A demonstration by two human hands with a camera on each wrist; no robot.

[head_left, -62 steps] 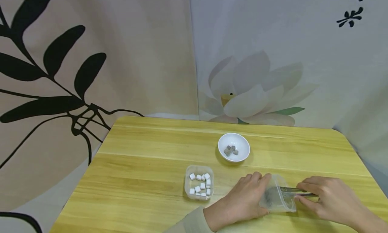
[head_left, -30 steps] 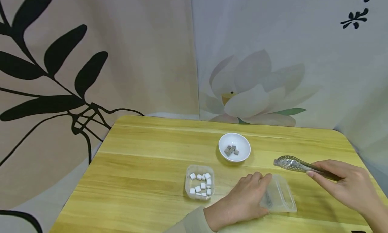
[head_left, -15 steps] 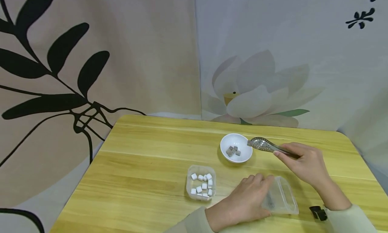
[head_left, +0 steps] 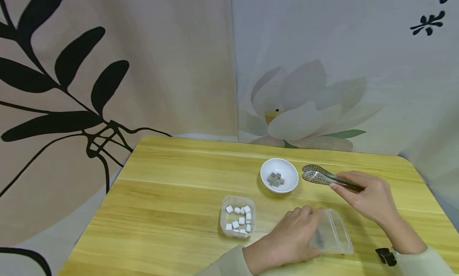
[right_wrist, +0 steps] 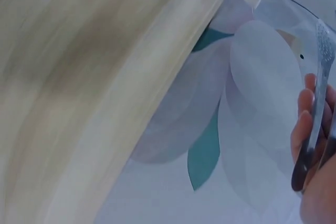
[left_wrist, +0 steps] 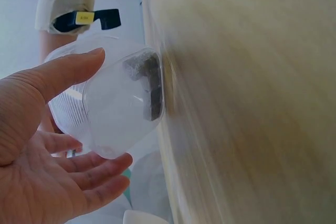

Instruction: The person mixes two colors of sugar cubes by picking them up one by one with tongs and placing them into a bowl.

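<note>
My left hand (head_left: 287,239) grips a clear plastic container (head_left: 338,232) lying on its side, its mouth facing right. In the left wrist view, several dark grey cubes (left_wrist: 153,90) show through its base. My right hand (head_left: 371,196) holds perforated metal tongs (head_left: 317,175) above the table, just right of a white bowl (head_left: 291,173). The tongs' tips are slightly parted with nothing between them. Several grey cubes (head_left: 275,180) lie in the bowl. In the right wrist view, fingers wrap the handles of the tongs (right_wrist: 319,103).
Left of my left hand stands a square clear container (head_left: 223,204) with several white cubes (head_left: 242,221). All of it rests on a wooden table (head_left: 161,204). A curtain (head_left: 186,68) with plant and flower prints hangs behind the table.
My right hand drew the tongs out of the tipped container with a grey cube and brought them to the bowl. The cube is now in the bowl, and the tongs have backed off rightward.
</note>
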